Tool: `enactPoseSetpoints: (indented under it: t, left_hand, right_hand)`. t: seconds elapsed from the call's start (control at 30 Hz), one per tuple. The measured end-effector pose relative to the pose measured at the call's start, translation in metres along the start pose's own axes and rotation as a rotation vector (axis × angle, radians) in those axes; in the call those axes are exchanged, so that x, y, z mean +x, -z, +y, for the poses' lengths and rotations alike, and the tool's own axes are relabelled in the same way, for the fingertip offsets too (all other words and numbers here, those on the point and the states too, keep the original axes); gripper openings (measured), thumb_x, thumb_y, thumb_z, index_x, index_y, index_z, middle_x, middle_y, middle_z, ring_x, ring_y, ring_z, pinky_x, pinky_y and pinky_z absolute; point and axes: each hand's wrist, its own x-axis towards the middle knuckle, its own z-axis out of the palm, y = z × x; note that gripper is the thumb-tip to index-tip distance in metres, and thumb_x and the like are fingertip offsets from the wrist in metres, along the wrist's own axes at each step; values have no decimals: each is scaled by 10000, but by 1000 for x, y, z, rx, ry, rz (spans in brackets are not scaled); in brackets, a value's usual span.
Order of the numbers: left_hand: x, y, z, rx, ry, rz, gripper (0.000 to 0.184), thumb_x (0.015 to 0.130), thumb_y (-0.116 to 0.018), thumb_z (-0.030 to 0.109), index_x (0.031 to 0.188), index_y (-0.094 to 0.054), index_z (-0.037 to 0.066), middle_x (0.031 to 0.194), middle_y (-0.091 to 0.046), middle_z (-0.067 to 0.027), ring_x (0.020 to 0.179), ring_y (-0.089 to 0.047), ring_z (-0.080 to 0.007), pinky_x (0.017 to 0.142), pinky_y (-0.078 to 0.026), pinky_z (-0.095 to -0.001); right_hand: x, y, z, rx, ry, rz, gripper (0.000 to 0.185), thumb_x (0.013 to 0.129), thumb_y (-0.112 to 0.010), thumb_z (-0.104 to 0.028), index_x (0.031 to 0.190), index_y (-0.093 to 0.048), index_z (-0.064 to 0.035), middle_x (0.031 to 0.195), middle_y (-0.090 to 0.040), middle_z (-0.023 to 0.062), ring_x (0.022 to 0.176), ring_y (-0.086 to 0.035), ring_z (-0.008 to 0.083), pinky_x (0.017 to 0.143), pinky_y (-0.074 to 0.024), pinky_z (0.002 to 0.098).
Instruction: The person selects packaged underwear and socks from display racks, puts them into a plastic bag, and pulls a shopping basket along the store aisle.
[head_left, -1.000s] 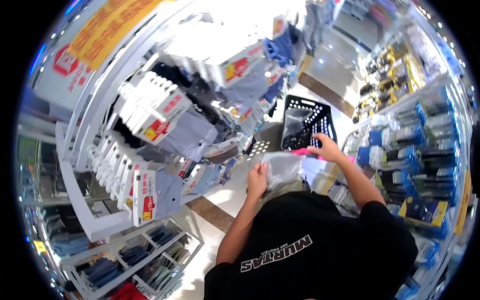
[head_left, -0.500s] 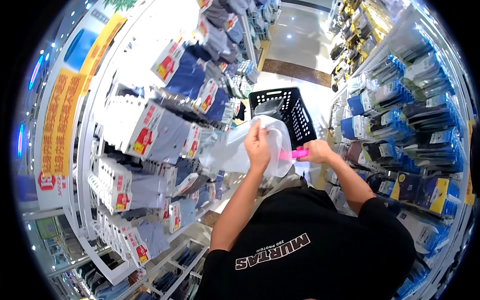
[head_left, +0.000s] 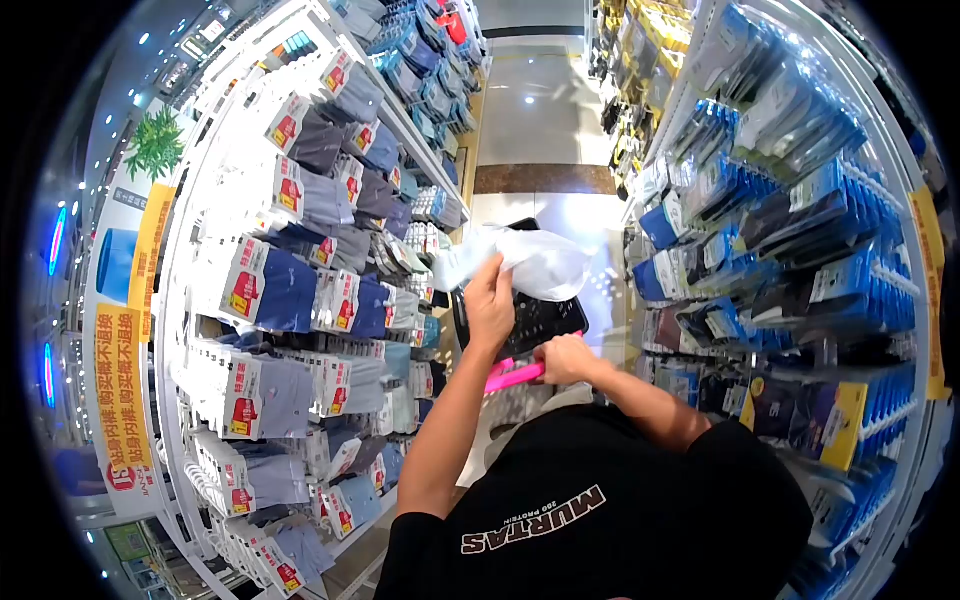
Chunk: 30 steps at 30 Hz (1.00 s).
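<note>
My left hand [head_left: 489,305] is closed on a pale, translucent plastic bag [head_left: 545,262], pinching it at its near edge. The bag hangs over the black shopping basket [head_left: 562,316] and hides much of its inside. A bright pink handle [head_left: 515,374] runs along the near side of the basket. Wrapped round that handle is my right hand [head_left: 566,358], just below and to the right of the left hand. Beneath the bag, the basket's contents are hard to make out.
On the left a rack bears carded underwear [head_left: 270,285] with red and yellow price labels. Blue-edged packages [head_left: 830,210] hang on hooks along the right rack. Between them the tiled aisle floor [head_left: 530,105] stretches ahead, crossed by a brown strip [head_left: 545,179].
My left hand has moved the plastic bag away from the pink handle, out over the basket. More of the handle now shows under my right hand. The camera view has shifted.
</note>
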Motion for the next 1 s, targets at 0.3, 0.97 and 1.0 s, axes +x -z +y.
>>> enactPoseSetpoints:
  t: [0.3,0.97,1.0]
  left_hand:
    - [-73,60,-75,539,390,-408,251,958,-555,235,969,-648,3,874,-671,-245,883,-652,-439,769,-497,-489]
    - [31,59,-74,702,166,-311,309,946,-549,332,866,-609,40,773,-674,-233,744,-654,-449,714,-495,-562]
    - [40,60,-81,716,135,-304,298,950,-541,325,872,-610,46,775,-675,-231,746,-659,-437,707,-498,-556]
  right_hand:
    - [20,2,21,79,93,114,474,686,-824,-522,885,-703,-109,825,-716,139,856,-693,349,759,-512,471]
    - [119,55,-7,64,-68,233,422,710,-817,-495,873,-679,-130,793,-721,122,793,-704,358,720,-523,475]
    - [127,60,-9,59,-77,228,428,711,-814,-504,871,-681,-130,792,-721,120,791,-705,355,721,-524,475]
